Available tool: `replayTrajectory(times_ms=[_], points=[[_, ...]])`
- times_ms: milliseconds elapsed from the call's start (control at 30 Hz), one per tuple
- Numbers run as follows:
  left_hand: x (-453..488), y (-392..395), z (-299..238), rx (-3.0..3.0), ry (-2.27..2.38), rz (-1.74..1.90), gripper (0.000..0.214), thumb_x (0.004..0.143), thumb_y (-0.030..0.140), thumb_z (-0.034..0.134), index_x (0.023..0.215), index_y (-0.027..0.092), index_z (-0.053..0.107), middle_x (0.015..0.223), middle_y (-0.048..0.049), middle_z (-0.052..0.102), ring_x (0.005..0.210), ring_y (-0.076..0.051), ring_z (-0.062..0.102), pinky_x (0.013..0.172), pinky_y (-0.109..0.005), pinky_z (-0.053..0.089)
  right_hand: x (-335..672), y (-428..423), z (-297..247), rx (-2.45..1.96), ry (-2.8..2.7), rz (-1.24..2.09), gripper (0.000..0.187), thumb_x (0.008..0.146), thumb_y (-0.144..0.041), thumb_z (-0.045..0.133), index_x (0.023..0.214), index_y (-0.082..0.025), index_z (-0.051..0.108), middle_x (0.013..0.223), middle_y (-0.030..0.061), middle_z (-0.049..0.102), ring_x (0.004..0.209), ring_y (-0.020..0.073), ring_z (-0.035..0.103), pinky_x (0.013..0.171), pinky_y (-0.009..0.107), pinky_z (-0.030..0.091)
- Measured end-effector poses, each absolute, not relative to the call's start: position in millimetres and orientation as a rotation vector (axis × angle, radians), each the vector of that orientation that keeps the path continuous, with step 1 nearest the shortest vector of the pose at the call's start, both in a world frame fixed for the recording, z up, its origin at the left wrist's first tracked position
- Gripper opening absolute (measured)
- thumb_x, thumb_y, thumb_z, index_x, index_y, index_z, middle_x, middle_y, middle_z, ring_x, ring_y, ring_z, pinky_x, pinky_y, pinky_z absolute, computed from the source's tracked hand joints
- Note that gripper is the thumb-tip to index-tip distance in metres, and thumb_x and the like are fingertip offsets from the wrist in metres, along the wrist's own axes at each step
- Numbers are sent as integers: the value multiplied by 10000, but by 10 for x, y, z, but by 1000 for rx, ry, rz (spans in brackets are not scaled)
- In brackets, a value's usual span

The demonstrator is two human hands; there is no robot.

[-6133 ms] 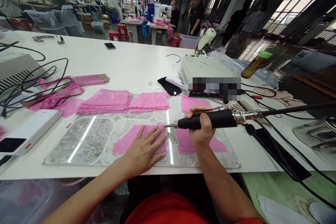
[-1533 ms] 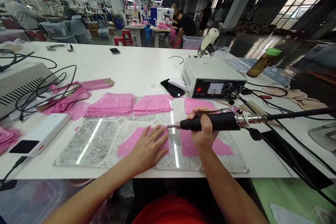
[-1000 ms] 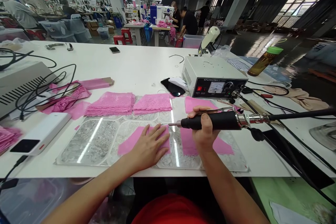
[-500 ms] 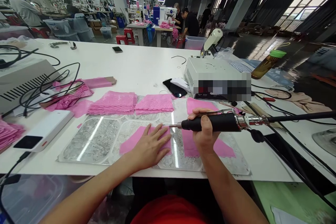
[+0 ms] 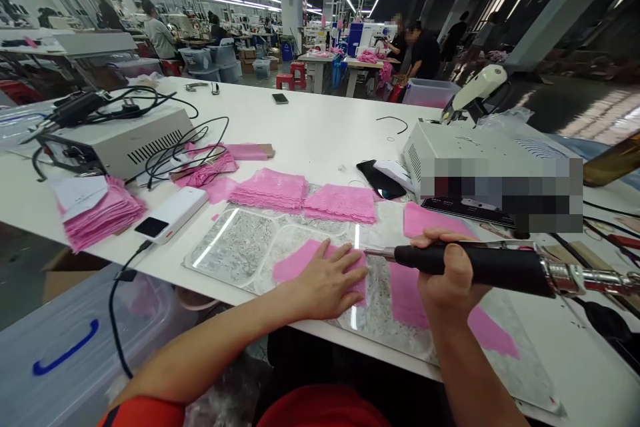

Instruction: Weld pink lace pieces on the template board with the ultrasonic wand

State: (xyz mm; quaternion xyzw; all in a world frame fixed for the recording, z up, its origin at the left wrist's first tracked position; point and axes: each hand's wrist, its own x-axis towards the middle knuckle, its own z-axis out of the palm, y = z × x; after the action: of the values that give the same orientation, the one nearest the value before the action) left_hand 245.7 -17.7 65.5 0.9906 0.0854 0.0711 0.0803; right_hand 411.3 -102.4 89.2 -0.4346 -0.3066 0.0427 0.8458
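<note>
The right hand (image 5: 453, 283) has its grip closed around a black handpiece (image 5: 505, 270), thumb on the near side, presumably to steady the slim metal tip (image 5: 381, 253). That tip ends at the far right corner of a cut pink fabric piece (image 5: 297, 260); contact can't be told. The left hand (image 5: 330, 283) lies open and flat on it, fingers spread, likely to stop it slipping on the marbled board (image 5: 240, 247) along the counter (image 5: 320, 127)'s near edge. Two pink lace stacks (image 5: 270, 188) (image 5: 340, 202) sit by the board's far edge, apparently kept off the middle.
</note>
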Motion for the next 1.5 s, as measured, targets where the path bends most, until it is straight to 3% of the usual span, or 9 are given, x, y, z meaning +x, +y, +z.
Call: replayTrajectory(times_ms=[200,400,567,900,1233,1500], points=[[2406,-189,683,2964,238,286,495,977,508,392,1365,213,474,1471,-149,425,1382,-330,357,1073,-638,295,4128,-1011,930,-881,-576,56,137,711,-292,578,784,-178,597,734,-8,621,566,121,574,609,325,511],[1935,-20,665,2964,334,490,400,1019,355,330,1313,183,539,1429,-96,495,1368,-274,397,1156,-538,225,4078,-1012,993,-878,-565,100,149,733,-313,588,800,-182,601,750,-8,613,583,113,576,622,315,511],[1575,172,544,3008,381,538,374,1016,285,339,1305,193,558,1399,-77,531,1351,-275,422,1150,-526,234,3991,-938,1070,-869,-588,127,158,730,-310,594,812,-177,608,761,-6,620,586,110,581,627,313,517],[1565,264,482,2979,389,449,393,1005,384,377,1354,266,516,1438,-50,491,1386,-286,366,1151,-568,177,3843,-683,1084,-871,-724,187,138,775,-319,590,842,-200,606,786,-18,620,603,98,587,636,300,515],[1572,259,472,2959,427,417,425,1002,444,363,1346,249,519,1452,-61,471,1393,-311,347,1127,-616,192,3742,-516,1106,-850,-756,248,141,770,-313,603,838,-190,606,774,-17,622,598,96,590,670,317,517],[1577,242,517,2939,422,382,428,991,449,401,1344,240,524,1456,-67,466,1410,-289,320,1161,-590,115,3702,-516,1024,-843,-762,264,142,777,-308,588,841,-182,600,775,-12,613,597,104,587,608,298,503]])
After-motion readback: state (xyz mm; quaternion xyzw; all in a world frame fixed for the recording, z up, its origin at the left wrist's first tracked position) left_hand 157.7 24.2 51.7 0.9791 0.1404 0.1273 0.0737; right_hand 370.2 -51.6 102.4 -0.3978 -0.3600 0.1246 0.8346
